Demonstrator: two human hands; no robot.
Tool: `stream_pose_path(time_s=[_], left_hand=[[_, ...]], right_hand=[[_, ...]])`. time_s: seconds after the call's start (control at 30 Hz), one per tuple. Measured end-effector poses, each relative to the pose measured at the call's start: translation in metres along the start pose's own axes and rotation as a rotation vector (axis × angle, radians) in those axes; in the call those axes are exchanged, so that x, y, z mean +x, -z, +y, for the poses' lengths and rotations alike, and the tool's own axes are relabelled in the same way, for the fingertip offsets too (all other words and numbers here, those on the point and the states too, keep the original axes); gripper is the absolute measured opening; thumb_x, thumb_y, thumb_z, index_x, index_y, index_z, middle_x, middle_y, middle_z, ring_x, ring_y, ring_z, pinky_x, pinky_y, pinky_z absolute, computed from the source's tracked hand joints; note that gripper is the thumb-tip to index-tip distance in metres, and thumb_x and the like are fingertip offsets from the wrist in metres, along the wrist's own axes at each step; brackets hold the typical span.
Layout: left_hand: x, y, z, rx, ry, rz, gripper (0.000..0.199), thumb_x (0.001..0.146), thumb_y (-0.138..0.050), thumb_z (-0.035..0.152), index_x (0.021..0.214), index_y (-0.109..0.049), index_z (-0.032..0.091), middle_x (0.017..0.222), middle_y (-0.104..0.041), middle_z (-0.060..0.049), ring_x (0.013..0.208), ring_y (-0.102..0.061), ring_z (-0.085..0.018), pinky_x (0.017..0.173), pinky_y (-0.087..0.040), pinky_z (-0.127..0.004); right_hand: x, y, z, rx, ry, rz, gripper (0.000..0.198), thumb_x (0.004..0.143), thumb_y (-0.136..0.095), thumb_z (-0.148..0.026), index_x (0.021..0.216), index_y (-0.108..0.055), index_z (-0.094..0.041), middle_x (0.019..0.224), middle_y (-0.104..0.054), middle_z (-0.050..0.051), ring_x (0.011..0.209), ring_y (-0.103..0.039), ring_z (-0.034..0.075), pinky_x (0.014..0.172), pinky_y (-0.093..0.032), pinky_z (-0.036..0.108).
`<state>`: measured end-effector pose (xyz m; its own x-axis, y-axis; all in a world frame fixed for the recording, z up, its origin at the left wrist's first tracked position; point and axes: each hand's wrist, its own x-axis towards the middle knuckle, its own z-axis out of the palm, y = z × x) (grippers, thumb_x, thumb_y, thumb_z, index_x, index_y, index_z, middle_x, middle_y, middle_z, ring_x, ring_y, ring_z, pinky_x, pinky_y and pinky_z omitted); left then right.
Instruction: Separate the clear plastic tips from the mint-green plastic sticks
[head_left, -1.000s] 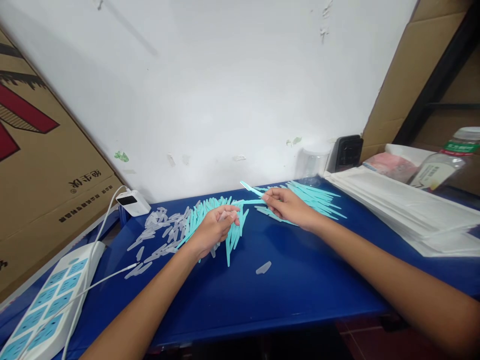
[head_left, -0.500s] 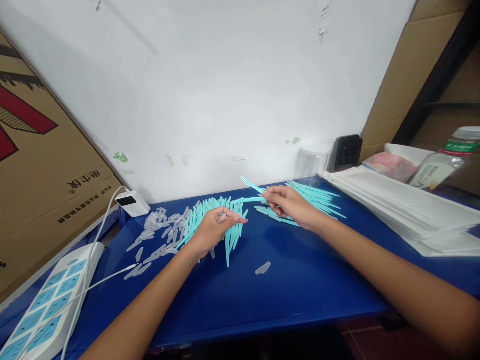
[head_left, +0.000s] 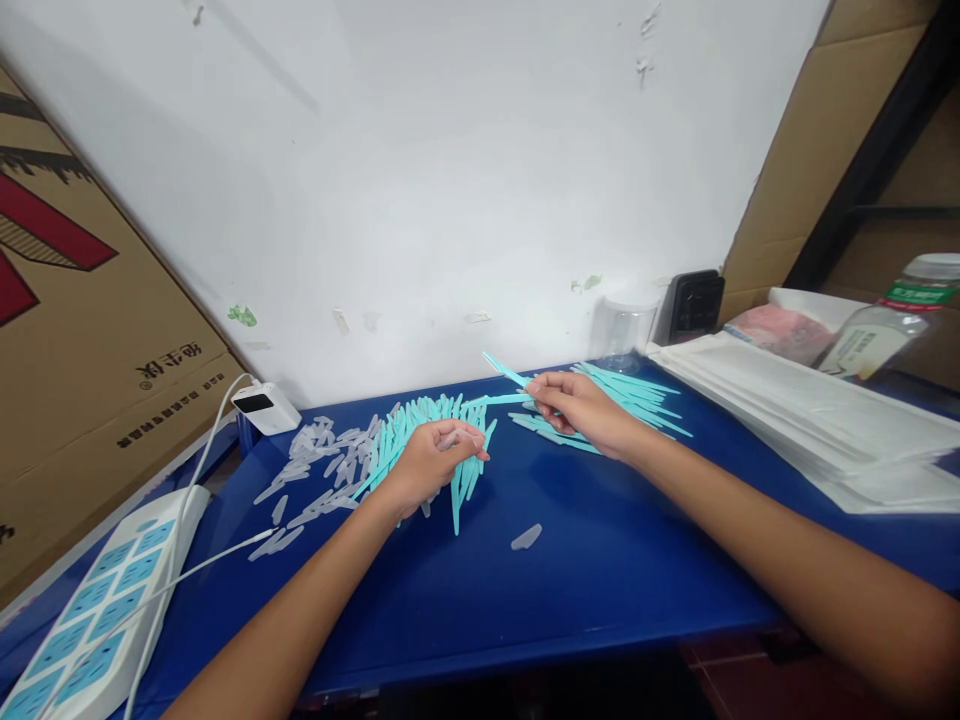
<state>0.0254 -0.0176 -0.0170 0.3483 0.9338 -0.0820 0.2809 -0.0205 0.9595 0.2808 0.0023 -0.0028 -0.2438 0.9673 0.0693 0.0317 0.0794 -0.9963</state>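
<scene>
My right hand (head_left: 574, 408) pinches a turquoise eyebrow razor (head_left: 504, 370), its tip pointing up and left. Its fingers hover over a fanned pile of turquoise razors (head_left: 637, 397). My left hand (head_left: 439, 460) is closed with fingertips together, and a translucent blade cap (head_left: 456, 437) partly shows among its fingers. Beneath and behind that hand lies a denser heap of turquoise razors (head_left: 469, 478). Loose clear caps (head_left: 311, 445) are scattered left of the heap. One single cap (head_left: 526, 537) lies apart on the blue tabletop (head_left: 600, 570).
At left are a white power strip (head_left: 112, 610), a charging cable and a small white device with a dark display (head_left: 266, 407). A clear jar (head_left: 626, 330) stands by the wall. White paper sheets (head_left: 825, 420) and a plastic bottle (head_left: 885, 320) are at right.
My left fingers have curled in slightly, and the left fingertips have drawn back a little to the left. My right hand and its razor stay in almost the same spot.
</scene>
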Motion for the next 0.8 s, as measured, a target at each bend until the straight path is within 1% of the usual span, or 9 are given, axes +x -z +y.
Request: stream_pose_path(time_s=[0.07, 0.2, 0.3, 0.4, 0.5, 0.57, 0.63, 0.73, 0.8], left_hand=[[-0.0005, -0.0002, 0.0008, -0.003, 0.001, -0.011, 0.034, 0.087, -0.069, 0.048, 0.100, -0.068, 0.016, 0.092, -0.075, -0.006, 0.046, -0.025, -0.004, 0.044, -0.019, -0.023], [-0.0021, -0.0007, 0.0030, -0.025, -0.015, -0.049, 0.038, 0.091, -0.063, 0.053, 0.103, -0.066, 0.017, 0.102, -0.076, -0.009, 0.045, -0.021, -0.004, 0.043, -0.018, -0.024], [-0.0035, -0.0009, 0.0037, -0.063, -0.025, -0.056, 0.038, 0.094, -0.059, 0.057, 0.100, -0.058, 0.020, 0.107, -0.077, -0.010, 0.045, -0.017, -0.004, 0.042, -0.018, -0.024], [-0.0042, -0.0008, 0.0030, -0.101, -0.038, -0.055, 0.037, 0.096, -0.056, 0.059, 0.098, -0.050, 0.022, 0.109, -0.077, -0.011, 0.046, -0.018, -0.006, 0.042, -0.018, -0.024], [-0.0036, -0.0003, 0.0011, -0.125, -0.036, -0.074, 0.035, 0.098, -0.054, 0.057, 0.098, -0.047, 0.023, 0.108, -0.075, -0.010, 0.047, -0.018, -0.006, 0.042, -0.019, -0.023], [-0.0024, 0.0001, -0.0010, -0.136, -0.028, -0.077, 0.034, 0.098, -0.054, 0.056, 0.101, -0.048, 0.023, 0.104, -0.072, -0.007, 0.047, -0.019, -0.005, 0.042, -0.019, -0.022], [-0.0011, 0.0005, -0.0030, -0.148, -0.027, -0.073, 0.034, 0.097, -0.057, 0.054, 0.109, -0.051, 0.023, 0.095, -0.066, -0.002, 0.048, -0.022, -0.005, 0.042, -0.019, -0.022], [-0.0001, 0.0009, -0.0041, -0.140, -0.045, -0.079, 0.042, 0.096, -0.060, 0.054, 0.123, -0.053, 0.022, 0.080, -0.051, 0.004, 0.049, -0.023, -0.006, 0.043, -0.019, -0.021], [-0.0002, 0.0008, -0.0032, -0.094, -0.062, -0.074, 0.049, 0.096, -0.058, 0.056, 0.130, -0.053, 0.021, 0.076, -0.048, 0.005, 0.050, -0.023, -0.006, 0.044, -0.019, -0.021]], right_hand=[[0.0000, -0.0003, -0.0006, 0.002, -0.002, 0.000, 0.050, 0.081, -0.075, -0.063, 0.073, -0.053, -0.019, 0.063, -0.048, -0.004, 0.050, -0.038, 0.006, 0.044, -0.024, 0.022], [0.0001, -0.0001, -0.0013, 0.018, -0.006, -0.001, 0.049, 0.081, -0.075, -0.062, 0.073, -0.054, -0.019, 0.064, -0.048, -0.004, 0.050, -0.038, 0.006, 0.044, -0.024, 0.022], [0.0001, 0.0004, -0.0014, 0.027, -0.008, 0.006, 0.047, 0.082, -0.075, -0.060, 0.074, -0.054, -0.018, 0.064, -0.048, -0.004, 0.050, -0.038, 0.006, 0.044, -0.024, 0.021], [0.0002, 0.0008, -0.0011, 0.031, -0.005, 0.006, 0.045, 0.084, -0.074, -0.057, 0.074, -0.054, -0.018, 0.064, -0.048, -0.004, 0.050, -0.038, 0.006, 0.044, -0.024, 0.021], [0.0004, 0.0011, -0.0006, 0.021, -0.005, 0.005, 0.044, 0.085, -0.073, -0.056, 0.073, -0.054, -0.018, 0.063, -0.048, -0.004, 0.050, -0.038, 0.006, 0.044, -0.024, 0.021], [0.0007, 0.0013, 0.0000, 0.019, -0.005, 0.005, 0.044, 0.085, -0.073, -0.056, 0.073, -0.054, -0.018, 0.063, -0.048, -0.004, 0.050, -0.038, 0.006, 0.044, -0.024, 0.021], [0.0013, 0.0016, 0.0008, 0.022, -0.006, 0.003, 0.044, 0.084, -0.073, -0.057, 0.074, -0.054, -0.018, 0.063, -0.049, -0.004, 0.049, -0.039, 0.006, 0.044, -0.023, 0.022], [0.0021, 0.0023, 0.0021, 0.024, -0.007, 0.002, 0.044, 0.083, -0.074, -0.057, 0.075, -0.055, -0.019, 0.064, -0.049, -0.004, 0.049, -0.039, 0.006, 0.044, -0.023, 0.022], [0.0024, 0.0026, 0.0025, 0.025, -0.007, 0.007, 0.044, 0.083, -0.074, -0.058, 0.075, -0.055, -0.019, 0.064, -0.050, -0.004, 0.049, -0.038, 0.006, 0.044, -0.023, 0.022]])
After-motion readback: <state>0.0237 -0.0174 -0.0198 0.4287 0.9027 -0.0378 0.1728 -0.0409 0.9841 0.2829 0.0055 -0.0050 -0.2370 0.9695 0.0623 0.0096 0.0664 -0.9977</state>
